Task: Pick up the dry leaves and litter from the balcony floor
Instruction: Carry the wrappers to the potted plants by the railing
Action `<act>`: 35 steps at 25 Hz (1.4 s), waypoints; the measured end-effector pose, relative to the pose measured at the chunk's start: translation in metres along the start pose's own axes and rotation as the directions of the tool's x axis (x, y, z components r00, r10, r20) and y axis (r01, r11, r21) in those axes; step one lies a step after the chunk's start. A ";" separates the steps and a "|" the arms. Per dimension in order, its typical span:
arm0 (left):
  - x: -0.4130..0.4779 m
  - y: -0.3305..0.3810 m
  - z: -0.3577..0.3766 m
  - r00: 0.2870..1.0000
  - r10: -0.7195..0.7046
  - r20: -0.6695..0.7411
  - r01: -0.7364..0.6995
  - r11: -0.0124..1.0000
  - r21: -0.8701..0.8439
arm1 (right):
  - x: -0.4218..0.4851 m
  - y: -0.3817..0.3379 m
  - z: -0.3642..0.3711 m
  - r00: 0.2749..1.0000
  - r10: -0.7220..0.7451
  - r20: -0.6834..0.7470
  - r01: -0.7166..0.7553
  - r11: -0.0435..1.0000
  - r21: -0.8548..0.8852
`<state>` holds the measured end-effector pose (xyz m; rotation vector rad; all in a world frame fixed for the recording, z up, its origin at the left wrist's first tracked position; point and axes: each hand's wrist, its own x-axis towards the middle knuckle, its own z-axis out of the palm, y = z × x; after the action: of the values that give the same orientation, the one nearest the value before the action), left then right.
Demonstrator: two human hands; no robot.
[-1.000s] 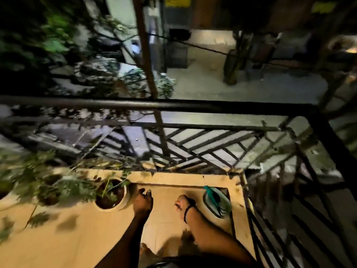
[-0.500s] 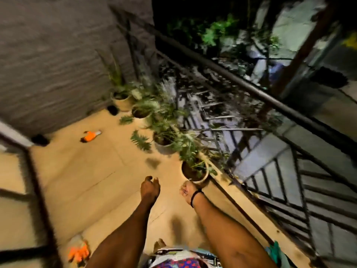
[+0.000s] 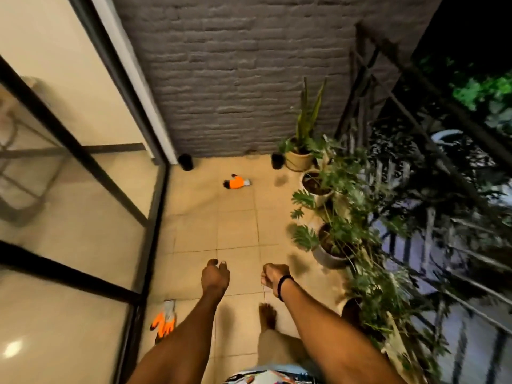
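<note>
My left hand (image 3: 215, 276) and my right hand (image 3: 273, 276), which has a black band at the wrist, are stretched out over the beige tiled balcony floor (image 3: 235, 231). Their fingers hang loosely curled and hold nothing. An orange and grey glove (image 3: 237, 182) lies on the tiles far ahead. A second orange glove (image 3: 165, 322) lies near the glass door, left of my left forearm. A dark leaf-like patch (image 3: 281, 179) shows near the pots; I cannot tell whether it is a leaf or a shadow.
A row of potted plants (image 3: 329, 239) lines the black railing (image 3: 432, 151) on the right. A glass sliding door (image 3: 83, 206) closes the left side and a grey brick wall (image 3: 238, 79) the far end. Two small black pots (image 3: 185, 162) stand at the wall's foot.
The view has swung left from the railing and the street below to the length of the balcony. Both hands stay stretched out in front with nothing in them.
</note>
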<state>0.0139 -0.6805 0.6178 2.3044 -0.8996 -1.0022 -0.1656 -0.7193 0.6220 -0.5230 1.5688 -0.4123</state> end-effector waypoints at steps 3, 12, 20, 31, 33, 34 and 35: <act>0.053 0.027 -0.003 0.996 -0.072 -0.052 0.070 0.997 -0.043 | 0.044 -0.054 0.028 1.000 0.023 0.011 -0.022 0.999 -0.028; 0.202 0.134 0.001 0.979 -0.181 -0.088 0.168 0.976 -0.135 | 0.161 -0.212 0.067 0.996 0.080 -0.035 -0.084 0.989 -0.123; 0.383 0.224 0.004 0.981 -0.181 0.064 0.182 0.983 -0.004 | 0.272 -0.357 0.093 0.984 0.139 -0.108 -0.144 0.989 -0.044; 0.602 0.331 0.014 0.947 -0.317 0.060 0.313 0.947 0.069 | 0.453 -0.529 0.144 0.964 0.217 -0.153 -0.234 0.966 -0.107; 0.657 0.340 0.040 0.933 -0.354 0.066 0.354 0.935 0.016 | 0.525 -0.542 0.154 0.960 0.225 -0.166 -0.251 0.956 -0.155; 0.692 0.331 0.063 0.926 -0.371 0.072 0.372 0.928 0.008 | 0.576 -0.539 0.158 0.953 0.239 -0.184 -0.272 0.945 -0.181; 0.726 0.319 0.086 0.926 -0.372 0.071 0.371 0.928 0.016 | 0.622 -0.531 0.163 0.949 0.259 -0.181 -0.299 0.921 -0.249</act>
<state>0.2034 -1.4328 0.4327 2.5099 -0.4932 -1.2447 0.0232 -1.4984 0.3913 -0.4764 1.8245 -0.0126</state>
